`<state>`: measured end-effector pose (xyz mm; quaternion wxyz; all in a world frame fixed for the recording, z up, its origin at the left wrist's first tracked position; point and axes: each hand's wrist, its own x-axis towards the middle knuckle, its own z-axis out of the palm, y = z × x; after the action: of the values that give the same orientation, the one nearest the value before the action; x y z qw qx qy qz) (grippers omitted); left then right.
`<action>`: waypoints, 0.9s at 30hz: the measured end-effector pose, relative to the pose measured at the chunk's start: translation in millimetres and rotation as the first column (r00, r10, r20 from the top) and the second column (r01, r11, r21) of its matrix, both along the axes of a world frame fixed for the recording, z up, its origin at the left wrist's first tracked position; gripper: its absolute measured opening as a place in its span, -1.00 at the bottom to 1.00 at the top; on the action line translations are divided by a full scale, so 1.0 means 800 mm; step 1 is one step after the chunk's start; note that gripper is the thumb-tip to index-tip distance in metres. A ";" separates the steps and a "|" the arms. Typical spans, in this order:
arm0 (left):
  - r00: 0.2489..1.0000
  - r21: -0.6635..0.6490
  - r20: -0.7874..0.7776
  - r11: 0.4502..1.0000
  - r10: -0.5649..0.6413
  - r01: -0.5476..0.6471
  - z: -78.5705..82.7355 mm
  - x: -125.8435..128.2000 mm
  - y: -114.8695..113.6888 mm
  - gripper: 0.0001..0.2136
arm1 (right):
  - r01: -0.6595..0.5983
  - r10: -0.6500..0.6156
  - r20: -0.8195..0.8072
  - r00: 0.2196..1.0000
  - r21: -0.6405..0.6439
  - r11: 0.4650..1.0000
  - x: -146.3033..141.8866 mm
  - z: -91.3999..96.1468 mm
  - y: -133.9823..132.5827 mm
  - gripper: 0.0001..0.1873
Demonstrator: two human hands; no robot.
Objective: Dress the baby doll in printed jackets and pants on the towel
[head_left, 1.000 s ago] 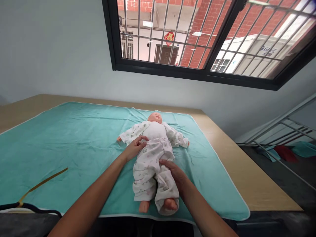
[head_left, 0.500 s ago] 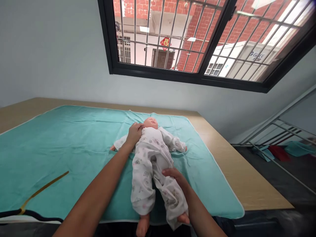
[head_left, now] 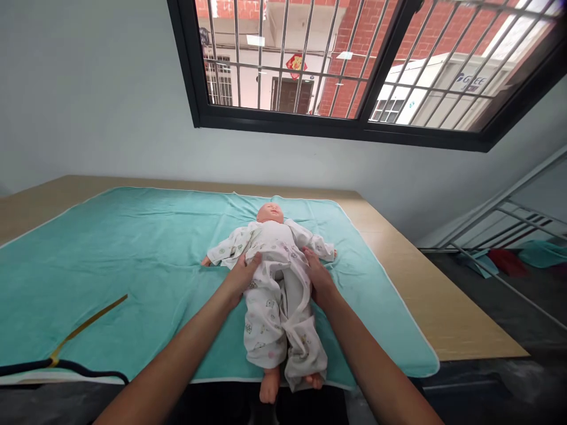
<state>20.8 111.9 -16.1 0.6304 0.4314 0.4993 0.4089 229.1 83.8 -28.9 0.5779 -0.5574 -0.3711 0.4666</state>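
A baby doll [head_left: 270, 213] lies on its back on a turquoise cloth [head_left: 133, 254], head toward the wall and feet over the near edge. It wears a white printed top [head_left: 239, 243] and matching trousers [head_left: 266, 319]. My left hand [head_left: 243, 273] grips the doll's waist on the left, thumb on the trousers and the other fingers mostly hidden. On the opposite side my right hand [head_left: 318, 273] holds the waist, its fingertips at the top of the trousers. The doll's arms are spread out, and its bare feet [head_left: 270, 385] stick out of the trouser legs.
The cloth covers much of a wooden table [head_left: 425, 301]. At the lower left, a black cord [head_left: 26, 367] with a yellow tie [head_left: 88, 321] lies near the edge. Behind is a barred window [head_left: 283, 65]; a metal frame [head_left: 496, 206] stands at right.
My left hand has moved down from beside the doll's neck to its waist. My right hand has moved up from the thigh to the waist. The doll's legs have shifted closer together.
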 end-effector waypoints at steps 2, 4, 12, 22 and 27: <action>0.989 0.106 -0.133 0.993 0.065 -0.051 0.000 0.005 0.007 -0.40 | -0.023 0.022 0.065 0.998 0.008 1.000 0.004 -0.003 0.023 -0.60; 0.941 0.274 -0.298 0.959 0.159 -0.076 0.000 0.008 0.017 -0.46 | -0.057 0.055 0.109 0.993 0.013 0.998 0.008 -0.004 0.036 -0.63; 0.792 0.523 -0.537 0.851 0.291 0.042 0.012 0.020 0.050 -0.81 | -0.346 0.375 0.144 0.916 -0.190 0.919 0.039 0.026 0.050 -0.58; 0.942 0.271 -0.281 0.957 0.182 -0.104 -0.027 0.003 0.061 -0.83 | -0.062 -0.128 0.590 0.797 0.290 0.955 -0.012 0.027 0.084 -0.74; 0.981 0.133 -0.072 0.976 0.182 -0.171 -0.035 0.012 0.067 -0.84 | 0.050 -0.153 0.555 0.818 0.196 0.979 -0.007 0.008 0.080 -0.74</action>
<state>30.7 165.6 -43.9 0.5416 0.4410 0.5349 0.4755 223.7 148.1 -22.1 0.5116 -0.6376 -0.5346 0.2141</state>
